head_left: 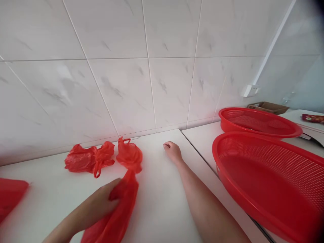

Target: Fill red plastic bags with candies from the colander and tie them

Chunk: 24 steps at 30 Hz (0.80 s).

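Note:
My left hand [108, 199] grips a thin red plastic bag [124, 206] low in the view, its fingers partly buried in the folds. The held bag hangs loosely, runs off the bottom edge and reaches up to a second crumpled red plastic bag [129, 155]; whether the two are joined I cannot tell. Beside that one, a knotted-looking red plastic bag [82, 158] with loop handles lies near the wall. My right hand [173, 151] is closed in a loose fist over the white tabletop [157, 189], with nothing visible in it.
Two red perforated plastic baskets [253, 199] stand at the right, one behind the other. Behind them are a brown tray [269, 107] and a wall socket [251, 90]. Something red [11, 195] shows at the left edge. A tiled wall [172, 87] bounds the back.

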Each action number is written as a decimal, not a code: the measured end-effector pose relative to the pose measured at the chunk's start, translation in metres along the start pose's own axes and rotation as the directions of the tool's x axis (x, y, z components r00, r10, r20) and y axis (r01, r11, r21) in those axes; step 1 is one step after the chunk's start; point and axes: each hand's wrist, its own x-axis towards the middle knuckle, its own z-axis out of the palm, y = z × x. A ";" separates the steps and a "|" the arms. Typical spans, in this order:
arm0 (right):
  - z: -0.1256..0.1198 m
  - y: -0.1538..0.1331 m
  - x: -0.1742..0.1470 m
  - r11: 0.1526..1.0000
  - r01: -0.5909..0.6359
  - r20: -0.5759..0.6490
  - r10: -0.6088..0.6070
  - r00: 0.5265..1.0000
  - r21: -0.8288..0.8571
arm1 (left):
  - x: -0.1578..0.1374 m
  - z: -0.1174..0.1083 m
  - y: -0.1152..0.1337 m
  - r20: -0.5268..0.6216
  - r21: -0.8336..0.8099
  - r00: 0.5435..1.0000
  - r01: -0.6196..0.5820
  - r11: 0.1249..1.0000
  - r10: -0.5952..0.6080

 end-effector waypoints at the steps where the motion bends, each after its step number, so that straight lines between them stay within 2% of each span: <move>1: -0.001 0.000 -0.001 1.000 0.004 0.003 -0.004 1.000 0.019 | 0.009 0.003 0.014 -0.033 -0.053 0.999 -0.043 0.998 0.041; 2: -0.001 -0.001 -0.003 0.999 0.008 0.005 -0.008 1.000 0.040 | 0.019 0.007 0.025 -0.086 -0.111 0.994 -0.072 0.991 0.063; 4: -0.002 -0.001 -0.006 0.996 0.021 0.014 -0.022 1.000 0.082 | 0.045 0.015 0.038 -0.267 -0.211 0.962 -0.111 0.971 0.052; 6: -0.002 -0.002 -0.010 0.993 0.031 0.026 -0.034 0.999 0.117 | 0.070 0.023 0.038 -0.454 -0.340 0.891 -0.169 0.925 -0.003; 7: -0.002 -0.003 -0.012 0.991 0.033 0.034 -0.038 0.999 0.131 | 0.081 0.027 0.035 -0.512 -0.371 0.858 -0.184 0.910 -0.035; 9: -0.002 -0.005 -0.015 0.989 0.030 0.052 -0.038 0.998 0.145 | 0.096 0.036 0.027 -0.582 -0.425 0.809 -0.211 0.880 -0.086; 11: -0.001 -0.008 -0.018 0.989 0.023 0.072 -0.034 0.997 0.146 | 0.102 0.044 0.018 -0.612 -0.458 0.783 -0.238 0.857 -0.110; 15: 0.008 -0.018 -0.025 0.988 0.026 0.166 -0.051 0.985 0.152 | 0.100 0.055 0.005 -0.592 -0.543 0.802 -0.325 0.774 -0.079; 19: 0.025 -0.036 -0.040 0.970 0.043 0.315 -0.119 0.942 0.238 | 0.100 0.055 -0.002 -0.553 -0.667 0.830 -0.385 0.637 -0.077; 22: 0.038 -0.047 -0.052 0.935 0.011 0.397 -0.161 0.904 0.356 | 0.101 0.054 -0.002 -0.513 -0.790 0.855 -0.436 0.432 -0.075; 24: 0.042 -0.049 -0.055 0.917 -0.049 0.417 -0.131 0.900 0.396 | 0.101 0.052 -0.003 -0.474 -0.867 0.877 -0.447 0.220 -0.082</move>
